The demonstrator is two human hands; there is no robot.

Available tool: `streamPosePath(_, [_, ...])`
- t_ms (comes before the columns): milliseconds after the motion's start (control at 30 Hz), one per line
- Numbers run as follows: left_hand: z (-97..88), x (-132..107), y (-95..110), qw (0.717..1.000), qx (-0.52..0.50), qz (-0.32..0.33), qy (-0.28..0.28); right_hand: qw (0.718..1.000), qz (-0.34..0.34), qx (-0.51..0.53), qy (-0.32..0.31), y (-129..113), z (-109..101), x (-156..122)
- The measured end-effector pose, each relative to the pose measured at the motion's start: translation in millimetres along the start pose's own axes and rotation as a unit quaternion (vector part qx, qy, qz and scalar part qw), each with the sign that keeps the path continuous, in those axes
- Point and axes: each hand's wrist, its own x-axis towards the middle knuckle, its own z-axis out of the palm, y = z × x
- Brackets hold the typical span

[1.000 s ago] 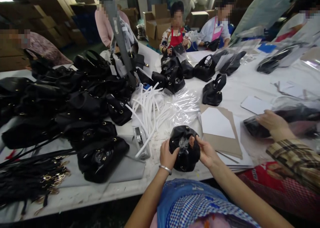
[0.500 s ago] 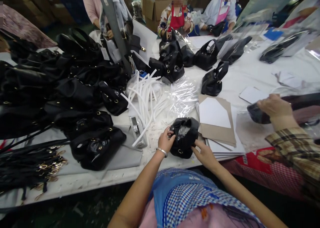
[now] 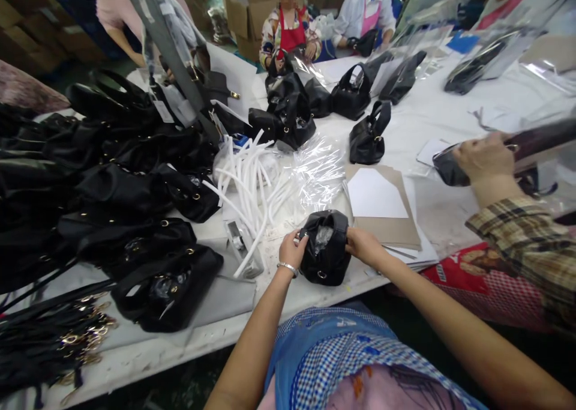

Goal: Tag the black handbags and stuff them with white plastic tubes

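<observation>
Fingers of the left hand (image 3: pixel 292 251) are bent nearly closed, gripping the 9 o'clock side of a small black bag (image 3: pixel 333 263); those of the right hand (image 3: pixel 364 246) close on its 3 o'clock side, their tips partly hidden. The bag is at the near edge of the white table (image 3: pixel 265 285), its mouth facing up. It looks soft, squat and rounded, with a dull sheen, creased sides and a gold-coloured ring (image 3: pixel 321 274) at 6 o'clock. Crumpled clear plastic (image 3: pixel 323 239) shows inside the opening. From the bag, shiny clear sleeves (image 3: pixel 319 170) lie at 12 o'clock, white strips (image 3: pixel 254 188) at 10, a stack of card (image 3: pixel 396 233) at 2, and a heap of black bags (image 3: pixel 126 188) towards 9. Further off at 2 o'clock, a co-worker's hand (image 3: pixel 488 158) holds a dark bag (image 3: pixel 451 167).
</observation>
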Motion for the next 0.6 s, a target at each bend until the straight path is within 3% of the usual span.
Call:
streamPosePath(167, [9.1, 17.5, -5.9, 0.993, -0.106, -0.036, -0.032, 0.989, 0.049, 0.139, 0.016, 6.5, -3.6, -4.4])
streamPosePath(333, [11.1, 31.9, 6.4, 0.987, -0.145, -0.030, -0.063, 0.957, 0.070, 0.273, 0.072, 9.5, 18.6, -24.7])
streamPosePath(467, [-8.7, 36.0, 11.5, 0.978, -0.190, -0.016, -0.089, 0.913, 0.122, 0.382, 0.069, 8.7, 41.4, -39.8])
streamPosePath(600, [-38.3, 25.4, -0.9, 0.986, -0.159, -0.038, -0.014, 0.901, 0.128, 0.409, 0.065, 1.9, 43.4, -47.1])
